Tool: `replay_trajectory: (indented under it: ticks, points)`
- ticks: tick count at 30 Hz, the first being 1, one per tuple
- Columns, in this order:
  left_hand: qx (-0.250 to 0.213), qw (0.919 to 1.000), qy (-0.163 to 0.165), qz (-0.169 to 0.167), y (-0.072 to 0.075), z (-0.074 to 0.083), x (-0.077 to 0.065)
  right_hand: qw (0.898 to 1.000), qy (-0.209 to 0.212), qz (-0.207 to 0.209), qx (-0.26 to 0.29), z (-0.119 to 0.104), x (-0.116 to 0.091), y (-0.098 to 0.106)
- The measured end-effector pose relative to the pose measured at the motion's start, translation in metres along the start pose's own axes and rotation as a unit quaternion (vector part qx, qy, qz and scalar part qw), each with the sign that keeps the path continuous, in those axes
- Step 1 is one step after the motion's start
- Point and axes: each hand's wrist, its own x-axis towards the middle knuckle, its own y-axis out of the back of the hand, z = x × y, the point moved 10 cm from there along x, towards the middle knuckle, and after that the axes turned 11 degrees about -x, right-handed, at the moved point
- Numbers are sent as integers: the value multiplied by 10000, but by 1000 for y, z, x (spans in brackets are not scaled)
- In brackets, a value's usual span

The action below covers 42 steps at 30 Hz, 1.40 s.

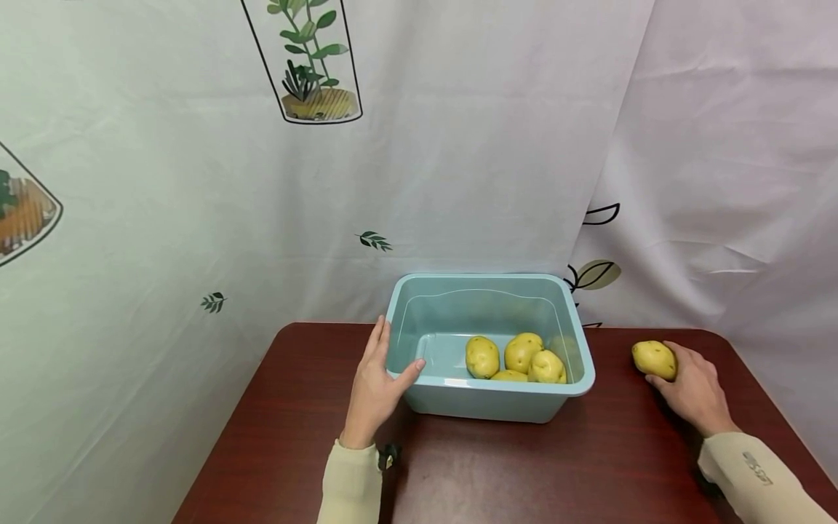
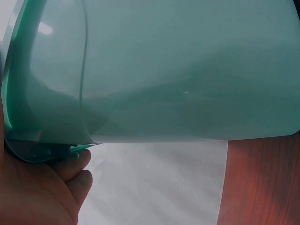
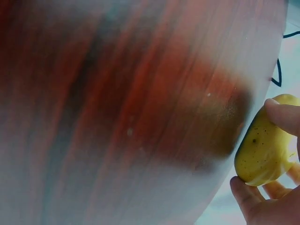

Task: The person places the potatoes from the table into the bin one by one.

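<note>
A light blue plastic bin (image 1: 484, 402) stands on the table with several yellow potatoes (image 1: 482, 356) inside, mostly toward its right half. At its front left corner, my left hand (image 1: 375, 393) holds the rim, thumb over the edge and fingers along the outer left side. The left wrist view shows the bin's wall (image 2: 178, 70) close up, fingertips (image 2: 79, 183) beside the rim. Off to the right of the bin, my right hand (image 1: 697, 389) grips another potato (image 1: 655, 360) between thumb and fingers. That potato (image 3: 260, 145) is low over the tabletop; whether it touches is unclear.
The dark red-brown wooden table (image 1: 491, 473) has rounded back corners. Behind it hangs a pale cloth backdrop (image 1: 478, 182) printed with plants and leaves, close to the bin's back. A small dark object (image 1: 389, 456) shows at the left cuff.
</note>
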Motion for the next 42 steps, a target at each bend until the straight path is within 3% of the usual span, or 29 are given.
replay_trajectory:
  ticks: [15, 42]
  points:
    - [-11, 10000, -37, 2, 0, -1, 0, 10000, 14, 14, -7, 1, -3, 3]
    - [55, 10000, -17, 13, 1, 0, 0, 9992, 252, 306, 39, -21, -4, 20]
